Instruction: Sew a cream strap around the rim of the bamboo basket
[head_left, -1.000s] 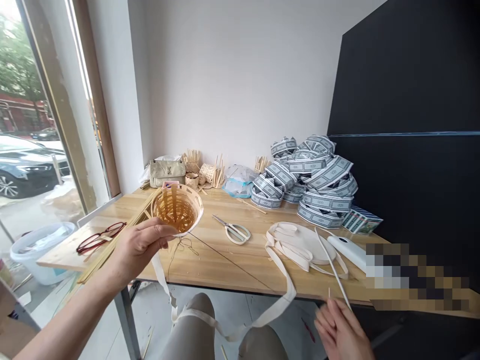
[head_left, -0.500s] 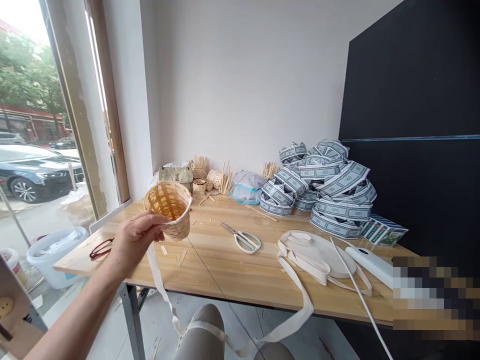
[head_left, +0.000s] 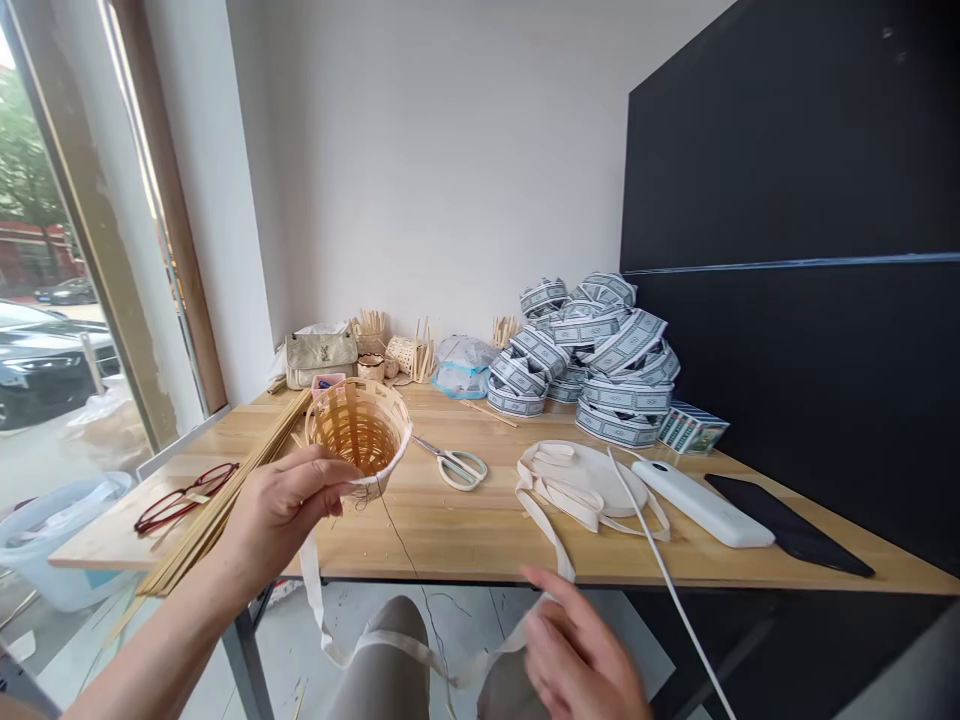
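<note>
My left hand (head_left: 296, 505) pinches the rim of a small woven bamboo basket (head_left: 356, 425) and holds it tilted above the table, its opening facing me. White tape (head_left: 390, 475) covers part of the rim, and a long tail of fabric tape (head_left: 311, 575) hangs from it across my knees. Dark thread (head_left: 405, 545) trails from the basket down past the table edge. At the lower right, my right hand (head_left: 574, 650) is raised, blurred, index finger extended and the other fingers curled; whatever they hold is hidden. Scissors (head_left: 457, 468) lie open behind the basket.
A roll of cream tape (head_left: 592, 480), a white device (head_left: 705, 503) with a cable and a black phone-like slab (head_left: 787, 525) lie right. Patterned bands (head_left: 600, 350) are piled at the back. Glasses (head_left: 187, 495) and bamboo strips (head_left: 217, 510) lie left.
My right hand has come into view at the lower right. The basket has moved slightly right and down in the picture. The view has turned right, and the thread hangs slacker.
</note>
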